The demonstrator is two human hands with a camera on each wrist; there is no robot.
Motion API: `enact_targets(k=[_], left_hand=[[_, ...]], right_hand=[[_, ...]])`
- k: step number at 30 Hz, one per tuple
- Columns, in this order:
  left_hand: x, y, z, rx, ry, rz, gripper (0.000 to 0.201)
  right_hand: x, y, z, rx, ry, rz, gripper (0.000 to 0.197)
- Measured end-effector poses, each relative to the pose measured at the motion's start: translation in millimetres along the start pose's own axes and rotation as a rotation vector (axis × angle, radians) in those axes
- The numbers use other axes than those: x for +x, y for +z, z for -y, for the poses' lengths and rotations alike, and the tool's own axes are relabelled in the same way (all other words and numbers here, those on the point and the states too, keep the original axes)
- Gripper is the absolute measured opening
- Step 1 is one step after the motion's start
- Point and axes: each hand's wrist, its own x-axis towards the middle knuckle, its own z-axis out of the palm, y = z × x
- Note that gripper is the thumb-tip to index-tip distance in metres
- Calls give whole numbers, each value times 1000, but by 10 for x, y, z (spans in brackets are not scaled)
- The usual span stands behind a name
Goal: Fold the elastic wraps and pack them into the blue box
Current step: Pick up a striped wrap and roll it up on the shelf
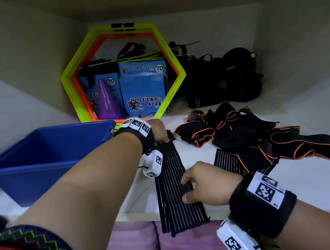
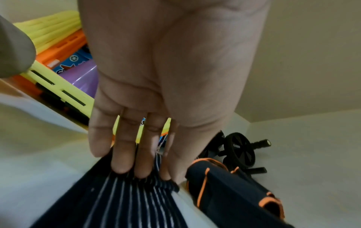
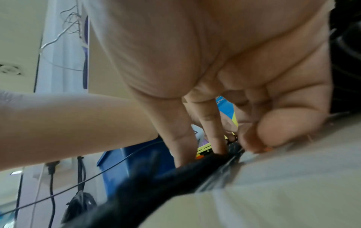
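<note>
A black elastic wrap with white stripes (image 1: 169,165) lies stretched out on the white shelf, its near end hanging over the front edge. My left hand (image 1: 160,132) presses the far end down with straight fingers (image 2: 121,162) on the striped wrap (image 2: 126,200). My right hand (image 1: 203,184) pinches the wrap's right edge near its middle; in the right wrist view the right hand (image 3: 224,108) has thumb and finger meeting on the dark fabric (image 3: 156,185). The empty blue box (image 1: 32,181) stands on the left. A heap of orange-trimmed wraps (image 1: 243,136) lies to the right.
Yellow and orange hexagonal rings (image 1: 170,50) lean against the back wall, with blue cartons (image 1: 143,86) and a purple cone (image 1: 107,100) behind them. Black gear, including a roller wheel (image 2: 240,151), fills the back right. Purple mats (image 1: 174,247) lie below the shelf edge.
</note>
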Motion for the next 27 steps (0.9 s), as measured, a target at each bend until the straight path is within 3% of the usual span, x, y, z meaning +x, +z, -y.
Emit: enact_targets(k=[6, 11, 15, 21, 27], left_hand=[[34, 95, -85, 162, 6, -46, 30], [141, 91, -108, 239, 42, -84, 35], [178, 154, -89, 371, 69, -68, 21], [412, 108, -37, 436, 30, -66, 18], [306, 51, -137, 393, 47, -330, 6]], right_hand=[[-60, 80, -23, -53, -108, -69, 38], [-153, 74, -99, -39, -164, -54, 50], [-228, 66, -140, -73, -156, -40, 52], [-262, 81, -156, -32, -138, -58, 50], [-307, 107, -158, -13, -141, -78, 50]])
